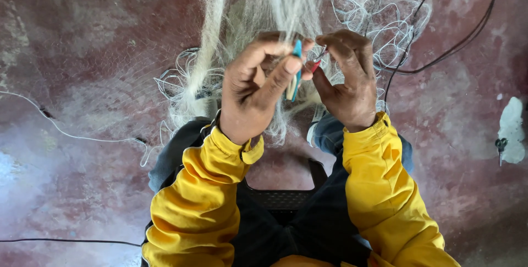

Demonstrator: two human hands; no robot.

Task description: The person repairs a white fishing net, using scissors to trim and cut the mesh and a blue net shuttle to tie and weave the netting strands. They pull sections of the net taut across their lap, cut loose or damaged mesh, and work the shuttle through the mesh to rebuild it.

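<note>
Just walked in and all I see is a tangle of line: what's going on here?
A seated person in yellow sleeves is working on a pale fishing net bunched up before their knees. The left hand pinches a blue netting needle against the mesh. The right hand holds a small red-handled tool beside it. More net and loose line spread over the reddish floor.

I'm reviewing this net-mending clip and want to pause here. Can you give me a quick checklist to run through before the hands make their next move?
1. Left hand grips the blue netting needle: ok.
2. Right hand pinches a small red-tipped tool: ok.
3. Pale net bunched between both hands: ok.
4. Which strand the needle is threaded through: cannot tell.
5. Loose line coils lie apart from the fingers: ok.
6. Black cable lies near the loose coils: not ok.
</note>
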